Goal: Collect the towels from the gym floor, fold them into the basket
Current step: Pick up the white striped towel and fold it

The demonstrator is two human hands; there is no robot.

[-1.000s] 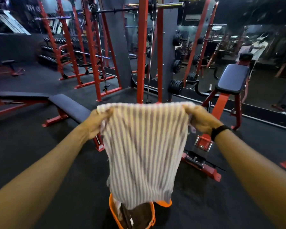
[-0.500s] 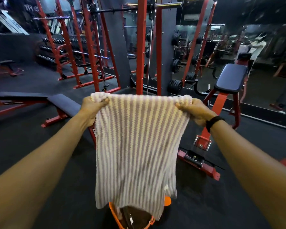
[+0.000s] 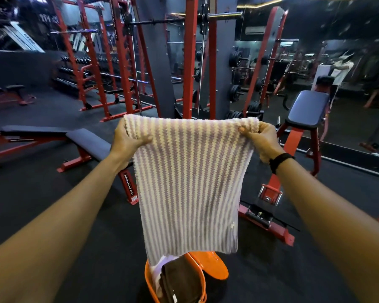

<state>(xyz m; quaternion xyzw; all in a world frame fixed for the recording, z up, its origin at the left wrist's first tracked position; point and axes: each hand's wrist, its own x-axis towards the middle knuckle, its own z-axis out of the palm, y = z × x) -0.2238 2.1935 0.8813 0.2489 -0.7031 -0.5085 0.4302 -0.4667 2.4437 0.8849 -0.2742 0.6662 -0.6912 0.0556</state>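
Striped towel [image 3: 185,182] hangs at arm's length above the orange basket [image 3: 202,281]; left hand [image 3: 127,142] and right hand [image 3: 262,141] each pinch an upper corner, holding the top edge taut. Basket sits on the dark gym floor [image 3: 53,204]; a brown towel [image 3: 179,281] lies inside.

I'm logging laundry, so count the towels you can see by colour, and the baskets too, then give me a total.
Striped lilac-and-cream towel, held up by the left hand and right hand: 1
Brown towel, in the basket: 1
White towel, in the basket: 1
Orange basket: 1
Total: 4
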